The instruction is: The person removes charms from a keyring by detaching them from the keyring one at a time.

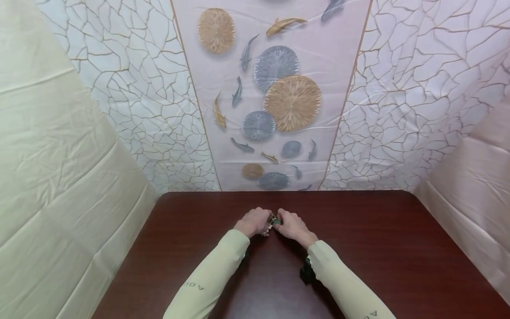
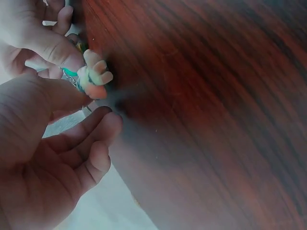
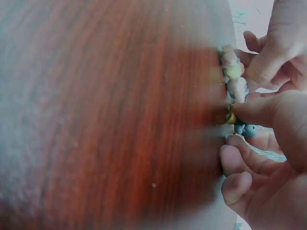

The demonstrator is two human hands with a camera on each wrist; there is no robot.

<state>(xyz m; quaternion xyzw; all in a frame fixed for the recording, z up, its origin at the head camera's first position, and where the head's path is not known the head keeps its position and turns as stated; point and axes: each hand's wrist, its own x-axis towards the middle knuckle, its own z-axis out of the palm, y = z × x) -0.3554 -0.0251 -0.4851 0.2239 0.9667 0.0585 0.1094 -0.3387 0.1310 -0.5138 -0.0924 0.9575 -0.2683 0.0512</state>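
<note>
Probably a staged recording booth rather than a lived-in room. Behind the dark wooden table [image 1: 358, 248] hang a fish-printed backdrop [image 1: 271, 97] and plain cream sheets [image 1: 59, 155].

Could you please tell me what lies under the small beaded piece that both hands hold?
Only the dark wooden table lies beneath the beaded piece; fingers cover part of it.
</note>
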